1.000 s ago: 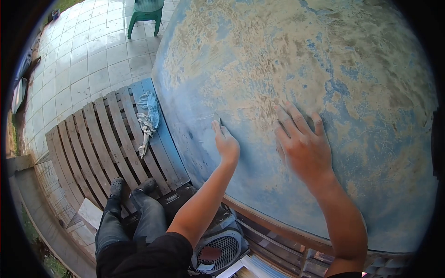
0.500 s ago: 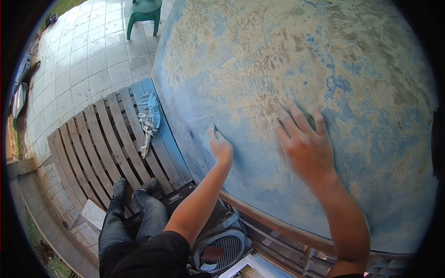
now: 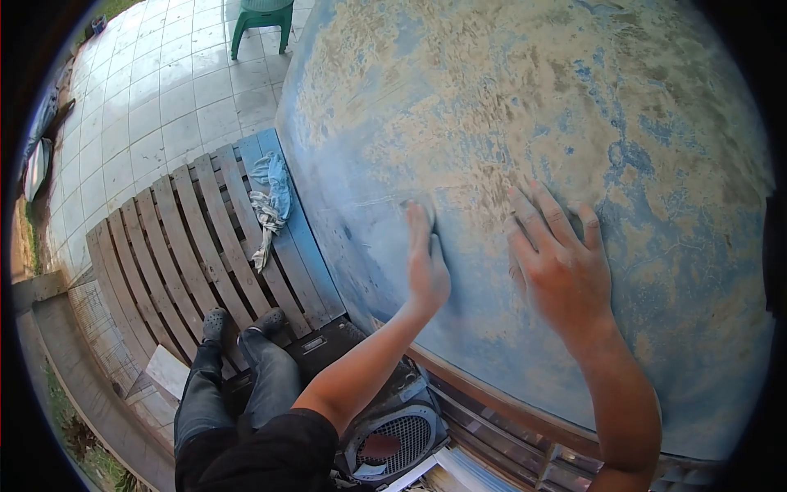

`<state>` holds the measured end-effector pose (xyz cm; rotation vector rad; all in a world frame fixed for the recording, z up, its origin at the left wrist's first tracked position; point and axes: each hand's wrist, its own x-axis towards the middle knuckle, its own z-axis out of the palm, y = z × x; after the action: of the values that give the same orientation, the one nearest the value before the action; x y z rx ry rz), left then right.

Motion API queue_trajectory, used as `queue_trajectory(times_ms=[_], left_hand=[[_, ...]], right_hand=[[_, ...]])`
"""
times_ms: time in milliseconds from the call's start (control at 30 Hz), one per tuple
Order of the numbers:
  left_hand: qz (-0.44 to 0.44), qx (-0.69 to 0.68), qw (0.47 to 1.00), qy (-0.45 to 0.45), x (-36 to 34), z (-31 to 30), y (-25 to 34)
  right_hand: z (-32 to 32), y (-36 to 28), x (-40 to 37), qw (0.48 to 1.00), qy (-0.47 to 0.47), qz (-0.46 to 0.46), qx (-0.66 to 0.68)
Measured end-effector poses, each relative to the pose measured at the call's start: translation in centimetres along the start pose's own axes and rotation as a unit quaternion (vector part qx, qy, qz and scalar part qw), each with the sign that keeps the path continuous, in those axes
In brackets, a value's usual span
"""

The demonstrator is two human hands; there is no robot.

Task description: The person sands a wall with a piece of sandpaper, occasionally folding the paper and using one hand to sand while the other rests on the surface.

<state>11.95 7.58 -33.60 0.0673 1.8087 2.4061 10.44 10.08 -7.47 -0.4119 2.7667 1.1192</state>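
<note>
- The right hand (image 3: 566, 266) lies palm down on a large curved panel (image 3: 508, 139), fingers loosely spread, thumb mostly hidden; nothing shows in its grasp.
- The left hand (image 3: 428, 266) is on the panel too, turned partly on edge, its fingers stretched out close together — their undersides are hidden, so I cannot tell whether they hold anything.
- The panel fills the middle and right of the view, blue with beige and brownish patches and fine cracks; the two hands rest apart on its nearer part.
- Left of the panel sits a slatted wooden pallet (image 3: 193, 201) with a blue board (image 3: 316, 262) along one edge.
- A blue cloth (image 3: 279, 184) lies crumpled on that board, touching an off-white cloth (image 3: 267, 221).
- Dark clogs (image 3: 215, 324) stand on the slats.
- Below the left forearm: a round mesh grille (image 3: 402, 443).
- A green plastic stool (image 3: 264, 16) stands on the tiled floor (image 3: 131, 107), well apart from both hands.
</note>
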Motion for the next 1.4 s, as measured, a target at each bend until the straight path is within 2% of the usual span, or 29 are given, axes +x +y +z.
queue_trajectory(times_ms=[33,67,133,200,267,300,367,400,467,500,600,667,733,833,867,967,1067,1133,1200,1233,1367,1400], left_hand=[[0.09,0.007,0.994,-0.061,-1.8,-0.3,0.8],[0.089,0.006,0.994,-0.059,-2.8,-0.6,1.1],[0.15,0.018,0.982,-0.114,-4.4,-0.7,1.2],[0.147,0.01,0.984,-0.105,-3.2,-0.7,-0.8],[-0.028,0.007,0.999,0.018,-1.3,-0.2,-2.9],[-0.028,0.008,0.999,0.02,-0.6,-0.1,-4.1],[-0.117,0.051,0.991,0.044,0.4,-0.3,-5.8],[-0.115,0.052,0.991,0.043,0.2,-0.7,-4.9],[0.051,0.049,0.996,-0.052,-1.1,-1.4,-1.2],[0.098,0.036,0.991,-0.077,-2.3,-1.2,-0.4],[0.116,0.036,0.988,-0.101,-3.0,-1.4,-0.8],[0.102,0.036,0.99,-0.087,-1.5,-1.6,-3.1],[0.013,0.064,0.998,-0.003,-0.3,-1.5,-5.0],[-0.032,0.026,0.999,0.0,-0.3,-1.4,-4.7],[-0.03,0.026,0.999,-0.002,-0.5,-1.6,-4.2],[0.11,0.016,0.987,-0.114,-3.0,-2.1,-1.2],[0.121,-0.016,0.985,-0.121,-2.4,-2.2,-2.0],[0.125,0.004,0.987,-0.101,-1.1,-2.0,-4.0],[-0.018,0.019,1.0,0.009,0.3,-1.5,-5.4],[-0.05,0.019,0.999,0.009,0.6,-2.0,-6.1],[-0.054,0.032,0.998,-0.019,-0.2,-2.9,-5.5],[0.029,0.023,0.997,-0.063,-1.1,-3.1,-4.7]], right_hand=[[0.1,0.0,0.0,1.0,0.0,-0.003,0.0],[0.2,0.0,0.0,1.0,0.003,-0.006,-0.006],[0.2,0.0,-0.2,1.0,0.0,-0.01,-0.012],[0.1,-0.1,0.0,1.0,-0.003,-0.003,-0.01],[0.0,-0.1,0.2,1.0,0.003,-0.013,-0.018],[-0.1,-0.1,0.1,1.0,0.006,-0.014,-0.027],[0.0,0.0,0.1,0.999,0.007,-0.017,-0.031],[0.0,0.0,0.1,0.999,0.006,-0.019,-0.036],[0.0,0.0,0.1,0.999,0.003,-0.019,-0.038],[-0.1,0.0,0.1,0.999,-0.002,-0.02,-0.039],[0.0,0.0,0.1,0.999,-0.001,-0.02,-0.038],[0.2,0.0,0.1,0.999,-0.002,-0.022,-0.04],[0.3,0.0,0.0,0.999,-0.004,-0.022,-0.039],[0.1,-0.1,0.0,0.999,-0.011,-0.018,-0.036],[0.1,-0.2,0.0,0.999,-0.016,-0.021,-0.035],[-0.1,-0.2,-0.1,0.999,-0.022,-0.021,-0.035],[0.0,-0.3,0.0,0.999,-0.022,-0.025,-0.035],[0.0,-0.3,-0.1,0.999,-0.019,-0.018,-0.034],[0.1,-0.3,-0.1,0.999,-0.02,-0.019,-0.033],[0.1,-0.5,-0.1,0.999,-0.024,-0.015,-0.029],[0.4,-0.2,-0.2,0.999,-0.018,-0.018,-0.038],[0.5,-0.2,-0.3,0.999,-0.012,-0.023,-0.041]])
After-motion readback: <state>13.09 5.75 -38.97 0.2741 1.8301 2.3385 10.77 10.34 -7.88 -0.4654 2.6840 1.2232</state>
